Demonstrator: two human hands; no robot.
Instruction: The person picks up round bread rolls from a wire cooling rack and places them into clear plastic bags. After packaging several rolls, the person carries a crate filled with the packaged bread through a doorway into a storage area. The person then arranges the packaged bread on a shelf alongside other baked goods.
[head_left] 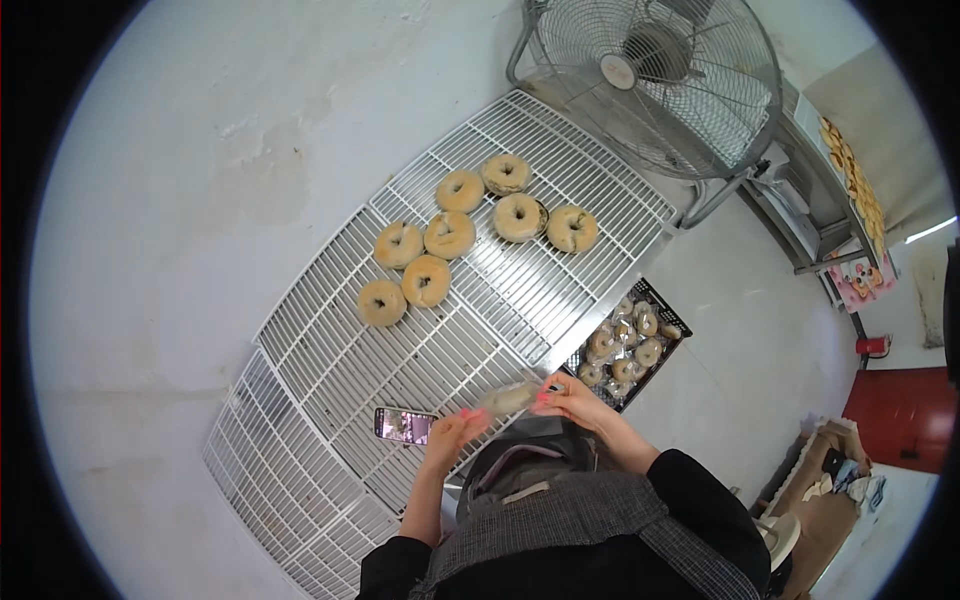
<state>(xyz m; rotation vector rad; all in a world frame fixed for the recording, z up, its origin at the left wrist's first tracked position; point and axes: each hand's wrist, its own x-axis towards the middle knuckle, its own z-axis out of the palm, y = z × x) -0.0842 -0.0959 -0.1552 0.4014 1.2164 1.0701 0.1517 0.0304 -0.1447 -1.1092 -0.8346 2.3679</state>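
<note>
In front of my body I hold a pale bagel in a clear plastic bag (512, 400), seen nearly edge-on. My left hand (452, 438) is closed on the bag's left end, and my right hand (568, 398) pinches its right end. Beyond them, several unwrapped bagels (427, 281) lie in a loose group on a white wire rack (340, 275). Close to my left hand, a phone (404, 425) with a lit screen rests on the rack.
Below the rack's right edge, a black crate (678, 318) holds several bagged bagels. A large fan (655, 80) stands at the rack's far end. Shelving (815, 140) with a tray of baked goods is at far right. A cardboard box (808, 510) with cloths sits lower right. A wall (170, 250) borders the left.
</note>
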